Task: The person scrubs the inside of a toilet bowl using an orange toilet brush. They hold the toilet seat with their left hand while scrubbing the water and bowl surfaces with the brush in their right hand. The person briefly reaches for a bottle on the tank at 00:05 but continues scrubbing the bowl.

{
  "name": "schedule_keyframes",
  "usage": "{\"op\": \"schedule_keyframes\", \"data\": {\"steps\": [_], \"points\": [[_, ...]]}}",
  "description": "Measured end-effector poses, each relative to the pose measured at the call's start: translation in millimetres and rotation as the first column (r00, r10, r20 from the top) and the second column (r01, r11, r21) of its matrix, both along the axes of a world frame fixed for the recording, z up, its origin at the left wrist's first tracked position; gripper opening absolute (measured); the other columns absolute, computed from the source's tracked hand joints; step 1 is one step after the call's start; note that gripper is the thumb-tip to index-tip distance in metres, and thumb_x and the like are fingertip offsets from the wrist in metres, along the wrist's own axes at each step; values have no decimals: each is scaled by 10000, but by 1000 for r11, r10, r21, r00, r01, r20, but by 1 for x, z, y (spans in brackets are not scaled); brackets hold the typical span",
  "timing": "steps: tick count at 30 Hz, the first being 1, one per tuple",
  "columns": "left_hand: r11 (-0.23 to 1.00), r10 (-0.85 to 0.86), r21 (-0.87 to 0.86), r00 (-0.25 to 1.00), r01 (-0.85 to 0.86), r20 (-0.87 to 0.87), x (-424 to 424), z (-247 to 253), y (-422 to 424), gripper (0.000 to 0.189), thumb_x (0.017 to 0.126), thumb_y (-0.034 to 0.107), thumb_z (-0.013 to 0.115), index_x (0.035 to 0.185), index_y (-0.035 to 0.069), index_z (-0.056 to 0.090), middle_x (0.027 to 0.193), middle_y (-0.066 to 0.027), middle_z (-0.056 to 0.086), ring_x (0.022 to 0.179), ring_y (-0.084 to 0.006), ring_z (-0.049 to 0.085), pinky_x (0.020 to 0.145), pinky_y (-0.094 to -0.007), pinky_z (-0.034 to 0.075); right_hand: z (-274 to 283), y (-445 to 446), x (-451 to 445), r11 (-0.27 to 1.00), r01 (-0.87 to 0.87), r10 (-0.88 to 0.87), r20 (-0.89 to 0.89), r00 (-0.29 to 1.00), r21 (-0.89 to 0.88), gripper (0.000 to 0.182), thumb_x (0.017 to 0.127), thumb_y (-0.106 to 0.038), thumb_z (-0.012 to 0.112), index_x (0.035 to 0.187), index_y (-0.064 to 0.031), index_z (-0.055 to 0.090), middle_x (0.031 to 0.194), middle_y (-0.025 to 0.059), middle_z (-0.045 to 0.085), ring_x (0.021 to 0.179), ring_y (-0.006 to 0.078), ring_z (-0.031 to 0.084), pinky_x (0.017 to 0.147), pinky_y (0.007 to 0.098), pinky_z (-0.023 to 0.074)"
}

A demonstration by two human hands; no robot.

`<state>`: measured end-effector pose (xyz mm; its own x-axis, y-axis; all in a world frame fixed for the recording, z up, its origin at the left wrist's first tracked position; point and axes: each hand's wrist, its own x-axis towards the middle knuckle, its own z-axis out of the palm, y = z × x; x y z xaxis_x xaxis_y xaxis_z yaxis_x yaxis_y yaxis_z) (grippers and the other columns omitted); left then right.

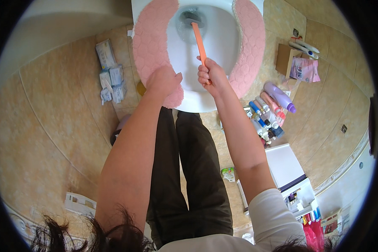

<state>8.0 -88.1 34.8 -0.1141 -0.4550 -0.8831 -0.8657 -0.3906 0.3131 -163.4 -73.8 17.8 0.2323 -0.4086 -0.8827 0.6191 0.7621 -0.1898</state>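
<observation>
My right hand point(212, 75) grips the orange handle of a toilet brush point(199, 42). The brush's grey head point(190, 21) is down in the water at the far end of the white toilet bowl point(220, 41). A pink plush seat cover point(250, 41) lies along both sides of the seat. On its near left end rests my left hand point(164, 81), thumb towards the bowl; its curled fingers are hidden, so I cannot tell whether they hold the cover.
Packs of wipes or tissues point(110, 72) lie on the left. To the right are several bottles point(267, 110), a purple bottle point(278, 96), a cardboard box point(283, 60) and a pink pouch point(304, 69). A white cabinet point(285, 163) stands nearer, beside my right arm.
</observation>
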Motion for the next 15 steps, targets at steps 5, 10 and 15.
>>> {"op": "schedule_keyframes", "data": {"steps": [5, 10, 15], "points": [[1000, -11, 12, 1000, 11, 20, -2, 2, -3, 313, 780, 296, 540, 800, 1, 645, 845, -165, 630, 821, -300, 602, 711, -407, 470, 16, -4, 17, 925, 264, -320, 184, 929, 273, 172, 941, -165, 337, 990, -38, 441, 581, -33, 338, 442, 59, 283, 387, 189, 266], [999, 1, -36, 999, 1, 43, -2, -1, 1, 292, 761, 293, 574, 802, 15, 653, 860, -157, 635, 833, -292, 607, 709, -398, 476, 8, -19, 31, 820, 440, -572, 490, 658, 367, 200, 920, -140, 325, 771, -49, 423, 501, -38, 312, 376, 62, 255, 345, 188, 241], [1000, -1, 30, 1000, 1, 5, -1, -7, 2, 261, 740, 275, 607, 821, 33, 658, 879, -152, 638, 836, -279, 612, 710, -384, 481, 16, -33, 47, 703, 503, -711, 461, 532, 504, 324, 898, -177, 287, 584, -117, 342, 445, -51, 277, 336, 69, 218, 320, 186, 200]]}}
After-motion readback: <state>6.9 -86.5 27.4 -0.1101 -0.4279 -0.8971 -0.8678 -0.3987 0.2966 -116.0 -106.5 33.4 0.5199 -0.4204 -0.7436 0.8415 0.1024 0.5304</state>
